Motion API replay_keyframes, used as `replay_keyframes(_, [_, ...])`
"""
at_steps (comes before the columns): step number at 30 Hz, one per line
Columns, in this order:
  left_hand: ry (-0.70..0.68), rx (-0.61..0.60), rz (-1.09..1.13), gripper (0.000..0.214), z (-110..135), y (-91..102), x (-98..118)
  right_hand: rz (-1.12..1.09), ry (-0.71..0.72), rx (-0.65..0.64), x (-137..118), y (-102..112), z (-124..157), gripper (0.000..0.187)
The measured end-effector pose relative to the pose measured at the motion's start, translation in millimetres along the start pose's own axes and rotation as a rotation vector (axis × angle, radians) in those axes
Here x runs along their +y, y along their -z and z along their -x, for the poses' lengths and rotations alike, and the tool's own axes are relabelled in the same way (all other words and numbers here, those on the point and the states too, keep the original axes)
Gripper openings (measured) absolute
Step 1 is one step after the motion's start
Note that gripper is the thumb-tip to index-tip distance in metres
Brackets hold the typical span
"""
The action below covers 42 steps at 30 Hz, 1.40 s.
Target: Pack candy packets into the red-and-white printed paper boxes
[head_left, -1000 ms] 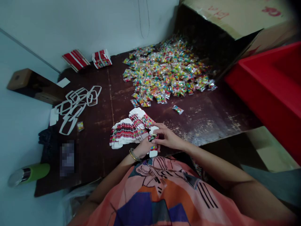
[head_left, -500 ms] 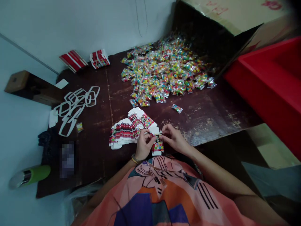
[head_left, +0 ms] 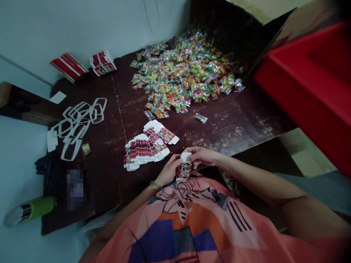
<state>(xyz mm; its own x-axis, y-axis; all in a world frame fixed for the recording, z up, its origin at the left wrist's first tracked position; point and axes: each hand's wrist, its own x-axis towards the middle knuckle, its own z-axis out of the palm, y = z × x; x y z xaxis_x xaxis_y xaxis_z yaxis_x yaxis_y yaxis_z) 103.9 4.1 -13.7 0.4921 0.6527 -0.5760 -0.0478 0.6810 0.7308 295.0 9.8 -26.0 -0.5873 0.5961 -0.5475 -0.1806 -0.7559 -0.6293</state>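
Cardboard box point(head_left: 184, 168) pinched upright betw. left hand point(head_left: 170, 168) & right hand point(head_left: 201, 156); flat blanks point(head_left: 146, 148) just left, within reach.

dim, soft indoor light | edges warped, darkened | slight motion blur

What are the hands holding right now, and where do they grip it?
A small printed box, held by both: the left hand grips its side, the right hand pinches its white top flap.
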Motion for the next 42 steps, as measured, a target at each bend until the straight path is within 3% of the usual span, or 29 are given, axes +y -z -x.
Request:
replay_keyframes(3, [0.136, -0.059, 0.244, 0.033, -4.8, -2.4, 2.0, 0.322, 0.249, 0.113, -1.9, -14.4, 2.8, 0.02])
replay_keyframes(5, [0.165, -0.082, 0.287, 0.033, -5.1, -2.4, 5.2, 0.448, 0.369, 0.166, -1.0, -21.9, 4.3, 0.03])
replay_keyframes(10, [0.19, -0.125, 0.349, 0.044, -0.5, 1.4, 8.0, 0.467, 0.344, 0.179, 2.4, -23.4, 2.5, 0.036])
replay_keyframes(14, [0.137, -0.177, 0.312, 0.056, 0.6, 10.2, 0.6, 0.696, 0.515, 0.265, 2.8, -22.1, 6.1, 0.026])
replay_keyframes(19, [0.103, -0.196, 0.184, 0.064, -3.5, 20.3, -9.7, 1.237, 0.749, 0.126, -0.6, -23.1, 17.8, 0.031])
replay_keyframes(22, [0.043, -0.212, 0.11, 0.07, -5.9, 22.0, -9.3, 1.52, 0.804, 0.032, -6.4, -20.5, 16.7, 0.03])
replay_keyframes(24, [0.004, -0.221, 0.04, 0.069, -6.1, 21.5, -5.7, 1.535, 0.829, 0.012, -10.1, -20.4, 12.7, 0.026])
replay_keyframes(28, [-0.026, -0.26, -0.067, 0.068, -3.2, 17.2, 5.1, 1.294, 0.856, -0.011, -13.9, -27.1, 6.8, 0.021])
replay_keyframes(31, [-0.064, -0.25, -0.315, 0.049, -2.1, 15.5, 15.6, 1.228, 0.795, -0.079, -25.6, -17.9, 4.6, 0.021])
replay_keyframes(33, [-0.084, -0.223, -0.529, 0.032, -1.5, 19.5, 25.9, 1.268, 0.792, 0.062, -40.5, 6.4, 2.7, 0.024])
replay_keyframes(36, [-0.086, -0.255, -0.795, 0.018, 3.7, 36.2, 46.0, 1.448, 0.77, 0.627, -57.6, 60.2, 2.5, 0.034])
replay_keyframes(37, [-0.077, -0.276, -0.87, 0.017, 6.8, 43.5, 52.7, 1.522, 0.712, 0.758, -57.4, 76.1, 3.9, 0.038])
replay_keyframes(39, [-0.055, -0.285, -0.965, 0.019, 13.4, 56.7, 63.4, 1.621, 0.618, 0.839, -45.1, 95.6, 8.1, 0.041])
replay_keyframes(42, [-0.029, -0.169, -0.764, 0.021, 16.3, 64.1, 66.0, 1.647, 0.616, 0.807, -8.1, 88.6, 14.1, 0.039])
